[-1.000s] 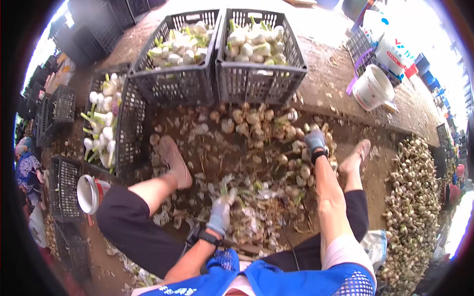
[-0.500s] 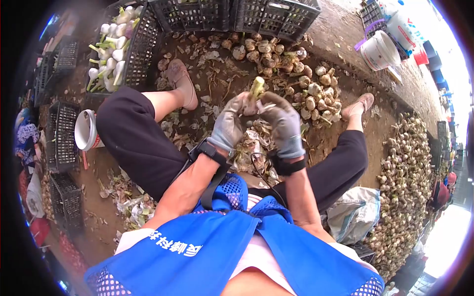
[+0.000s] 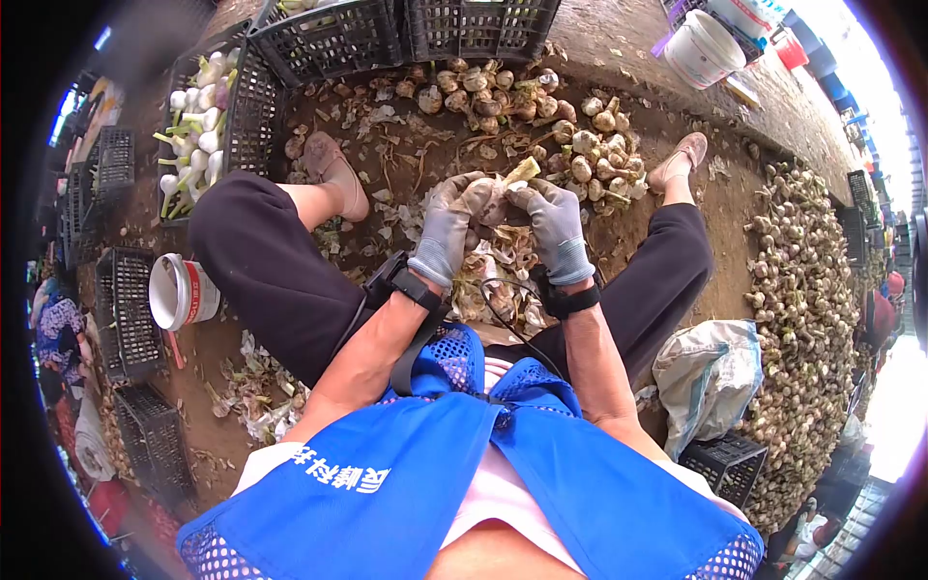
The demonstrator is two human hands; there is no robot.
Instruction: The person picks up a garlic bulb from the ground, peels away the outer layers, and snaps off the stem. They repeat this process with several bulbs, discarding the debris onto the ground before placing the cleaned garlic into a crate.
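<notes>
Both my hands wear grey work gloves and meet in front of me over the ground. My left hand (image 3: 449, 227) has its fingers closed round a garlic bulb (image 3: 495, 205), whose short cut stem points up and to the right. On the bulb's other side, my right hand (image 3: 555, 224) pinches at its skin near the base of the stem; the fingertips partly hide the contact. Below the hands lies a heap of loose papery garlic peel (image 3: 498, 266). Beyond them, untrimmed garlic bulbs (image 3: 599, 159) are piled on the dirt floor.
Peeled white garlic fills a black crate (image 3: 253, 116) at upper left, beside more crates (image 3: 483, 29). A white bucket (image 3: 172, 290) stands by my left knee. To the right are a sack (image 3: 710, 377) and a large garlic heap (image 3: 802, 319). Another bucket (image 3: 704, 48) is at upper right.
My view has shifted, so the crates and piles sit further left. The bulb stays between my hands; its stem has tipped from upright to leaning right, and my right fingers have drawn in closer.
</notes>
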